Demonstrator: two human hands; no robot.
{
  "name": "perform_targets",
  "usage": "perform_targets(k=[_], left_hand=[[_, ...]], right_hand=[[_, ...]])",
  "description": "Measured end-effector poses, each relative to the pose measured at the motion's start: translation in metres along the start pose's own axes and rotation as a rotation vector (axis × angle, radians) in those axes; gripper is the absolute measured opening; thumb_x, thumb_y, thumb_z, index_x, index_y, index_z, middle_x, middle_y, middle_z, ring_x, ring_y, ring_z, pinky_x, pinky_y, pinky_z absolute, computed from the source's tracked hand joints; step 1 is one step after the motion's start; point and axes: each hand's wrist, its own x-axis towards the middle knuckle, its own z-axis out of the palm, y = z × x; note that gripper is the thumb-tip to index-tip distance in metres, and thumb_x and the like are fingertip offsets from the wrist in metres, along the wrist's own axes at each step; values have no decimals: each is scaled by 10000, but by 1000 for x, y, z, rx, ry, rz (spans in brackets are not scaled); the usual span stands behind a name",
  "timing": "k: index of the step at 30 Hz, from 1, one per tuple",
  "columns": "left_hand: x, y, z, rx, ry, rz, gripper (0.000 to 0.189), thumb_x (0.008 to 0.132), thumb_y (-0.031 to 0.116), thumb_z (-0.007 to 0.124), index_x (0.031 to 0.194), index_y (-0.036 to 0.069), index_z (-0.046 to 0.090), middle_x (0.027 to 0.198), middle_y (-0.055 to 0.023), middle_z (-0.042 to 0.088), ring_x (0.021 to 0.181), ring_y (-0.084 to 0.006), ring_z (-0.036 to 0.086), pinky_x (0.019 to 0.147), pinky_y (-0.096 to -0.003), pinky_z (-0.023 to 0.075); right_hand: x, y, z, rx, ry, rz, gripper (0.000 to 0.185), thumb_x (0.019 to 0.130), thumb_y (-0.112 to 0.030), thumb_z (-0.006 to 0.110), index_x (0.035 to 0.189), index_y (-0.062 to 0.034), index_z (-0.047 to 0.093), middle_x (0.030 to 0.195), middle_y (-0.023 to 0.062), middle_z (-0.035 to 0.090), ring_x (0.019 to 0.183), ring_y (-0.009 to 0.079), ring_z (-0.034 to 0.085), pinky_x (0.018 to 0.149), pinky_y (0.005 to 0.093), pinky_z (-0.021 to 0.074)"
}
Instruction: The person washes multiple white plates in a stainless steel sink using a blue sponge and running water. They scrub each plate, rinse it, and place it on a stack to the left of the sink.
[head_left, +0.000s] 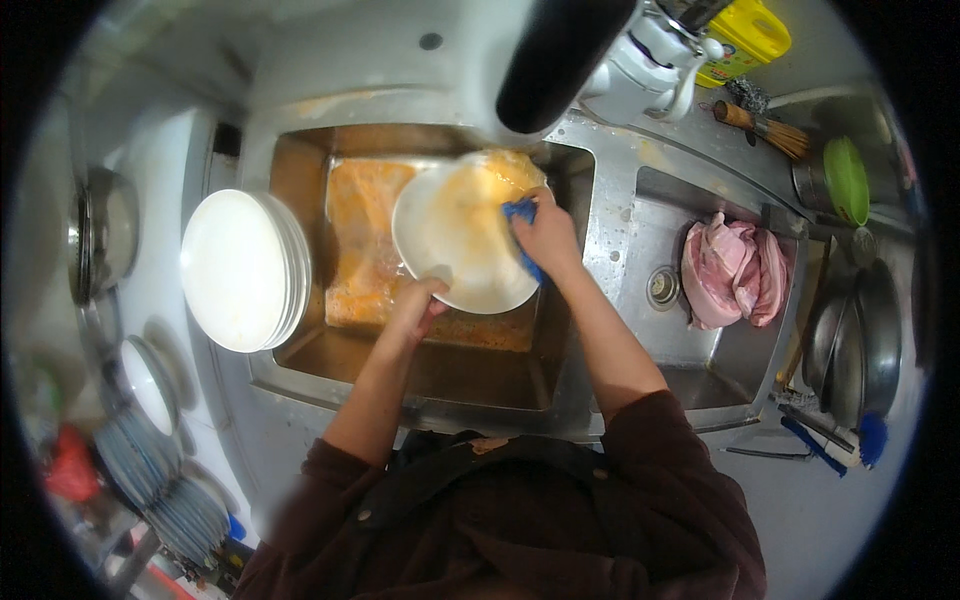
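A round white plate (457, 225) is tilted over the left sink basin (480, 382), with yellowish residue or suds over its upper right part. My left hand (420, 300) grips its lower left rim. Against its right side, my right hand (551, 232) presses a blue cloth or scouring pad (525, 225). Cloudy orange liquid (364, 240) with foam lies in the basin below; whatever is beneath its surface is hidden. To the left, on the sink's edge, leans a stack of several white plates (236, 270).
Pink raw meat (735, 274) lies in the right basin beside a drain (664, 289). The faucet (637, 67) overhangs the back edge. A bamboo brush (761, 129) and yellow container (746, 37) stand at the back right. Metal pans (855, 337) are at right; stacked dishes (165, 480) at lower left.
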Motion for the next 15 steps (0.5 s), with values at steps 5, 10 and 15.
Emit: perform_targets(k=[5, 10, 15], left_hand=[[-44, 20, 18, 37, -24, 37, 437, 743, 14, 523, 1176, -15, 481, 1024, -118, 585, 935, -211, 605, 720, -290, 535], [-98, 40, 6, 137, -67, 40, 533, 686, -75, 511, 1211, -13, 442, 1077, -121, 560, 966, -213, 593, 762, -308, 522], [-126, 36, 13, 46, -23, 280, 574, 695, -78, 518, 1254, -36, 396, 1102, -142, 540, 1003, -248, 571, 825, -359, 501]], right_hand=[[-54, -68, 33, 444, -305, -610, 330, 800, -184, 615, 1125, -127, 604, 1091, 131, 617, 1013, 319, 580, 880, 412, 443], [-27, -109, 53, -35, 186, -1107, 133, 822, -186, 577, 926, -132, 640, 1047, 74, 613, 1061, 249, 536, 892, 499, 372], [39, -91, 38, -196, 402, -468, 235, 903, -243, 457, 819, -86, 609, 851, 118, 634, 838, 319, 601, 768, 495, 446]])
